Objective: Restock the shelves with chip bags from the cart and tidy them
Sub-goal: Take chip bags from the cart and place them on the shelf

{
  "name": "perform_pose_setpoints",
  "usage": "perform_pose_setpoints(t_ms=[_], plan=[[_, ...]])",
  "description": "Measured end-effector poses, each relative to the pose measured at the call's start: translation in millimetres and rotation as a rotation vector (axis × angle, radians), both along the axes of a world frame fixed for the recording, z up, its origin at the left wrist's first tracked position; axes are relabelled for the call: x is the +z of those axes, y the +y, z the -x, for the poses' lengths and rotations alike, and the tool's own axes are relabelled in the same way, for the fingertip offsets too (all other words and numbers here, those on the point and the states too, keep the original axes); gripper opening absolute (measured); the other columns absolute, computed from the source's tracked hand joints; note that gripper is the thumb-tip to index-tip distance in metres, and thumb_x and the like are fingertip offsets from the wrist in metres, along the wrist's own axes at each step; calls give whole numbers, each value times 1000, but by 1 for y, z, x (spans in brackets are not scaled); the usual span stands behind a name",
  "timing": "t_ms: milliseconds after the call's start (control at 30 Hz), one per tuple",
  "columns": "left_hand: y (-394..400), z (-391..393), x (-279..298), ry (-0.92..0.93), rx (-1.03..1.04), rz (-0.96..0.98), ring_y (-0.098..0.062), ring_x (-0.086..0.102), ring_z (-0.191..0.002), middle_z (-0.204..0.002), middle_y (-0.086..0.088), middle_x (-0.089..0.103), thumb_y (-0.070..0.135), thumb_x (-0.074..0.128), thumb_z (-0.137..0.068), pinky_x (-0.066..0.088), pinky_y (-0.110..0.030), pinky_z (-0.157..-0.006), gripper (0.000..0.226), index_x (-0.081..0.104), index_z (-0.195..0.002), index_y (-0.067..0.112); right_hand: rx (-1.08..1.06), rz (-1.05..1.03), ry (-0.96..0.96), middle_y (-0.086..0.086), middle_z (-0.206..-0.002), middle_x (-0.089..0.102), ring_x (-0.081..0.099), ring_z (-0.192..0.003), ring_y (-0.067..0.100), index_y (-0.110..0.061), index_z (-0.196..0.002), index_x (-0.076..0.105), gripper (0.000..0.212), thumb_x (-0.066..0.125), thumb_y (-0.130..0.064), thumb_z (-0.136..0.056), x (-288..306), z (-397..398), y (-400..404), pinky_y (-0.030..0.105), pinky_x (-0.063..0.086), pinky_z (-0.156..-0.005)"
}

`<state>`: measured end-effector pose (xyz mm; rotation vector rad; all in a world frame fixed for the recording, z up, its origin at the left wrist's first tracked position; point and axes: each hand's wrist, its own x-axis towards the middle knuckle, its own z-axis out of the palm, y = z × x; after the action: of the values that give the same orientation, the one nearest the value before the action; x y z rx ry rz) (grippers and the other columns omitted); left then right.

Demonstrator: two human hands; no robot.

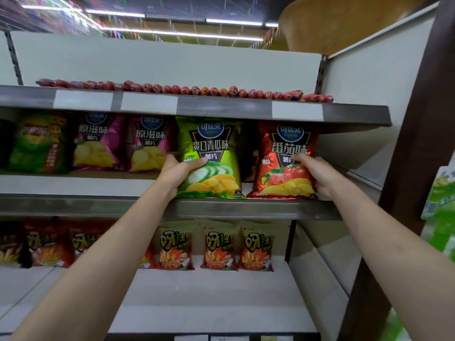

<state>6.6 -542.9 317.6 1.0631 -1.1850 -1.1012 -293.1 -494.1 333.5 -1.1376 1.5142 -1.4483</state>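
A green cucumber chip bag (211, 153) stands upright at the front edge of the middle shelf (73, 185). My left hand (178, 172) grips its lower left side, thumb across the front. Right beside it stands a red tomato chip bag (285, 168), and my right hand (314, 174) grips its right edge, thumb on the front. Another red bag shows partly behind, in the gap between the two. Further left on this shelf stand two pink chip bags (123, 143) and a green and red bag (37, 143).
The top shelf (221, 109) carries a row of red sausage sticks (184, 89). The lower shelf (197, 286) holds several orange and red snack bags (219, 244). A dark wooden post (406, 168) borders the unit on the right, with green packs (440, 205) beyond.
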Motion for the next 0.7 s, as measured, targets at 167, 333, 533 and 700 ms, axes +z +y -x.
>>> perform_pose_setpoints(t_ms=[167,333,533,700], plan=[[-14,-4,-12,-112,163,58,-29,59,-113,-128,-10,57,57,89,-43,50,-48,-97,107,44,-130,12,-286,114,228,11,-125,56,55,-117,32,-10,-124,43,66,75,-40,-75,-1,-11,4,47,45,-101],[33,10,1,-191,316,34,-29,45,-122,-134,-13,41,47,84,-65,41,-44,-105,79,44,-124,12,-425,180,611,18,-149,29,25,-139,33,-3,-143,29,84,73,-40,-81,4,-23,26,45,27,-113],[52,10,-5,-169,355,18,-28,40,-124,-138,-13,34,32,71,-85,37,-36,-102,54,43,-126,11,-346,245,745,15,-147,25,22,-138,30,-8,-143,30,81,71,-42,-82,-2,-47,48,43,25,-111],[74,-5,-9,6,341,15,-24,54,-110,-121,-11,55,17,63,-90,48,-39,-99,12,51,-90,14,-247,306,700,12,-144,27,24,-136,28,-11,-138,36,67,68,-38,-85,-7,-80,60,38,24,-110]])
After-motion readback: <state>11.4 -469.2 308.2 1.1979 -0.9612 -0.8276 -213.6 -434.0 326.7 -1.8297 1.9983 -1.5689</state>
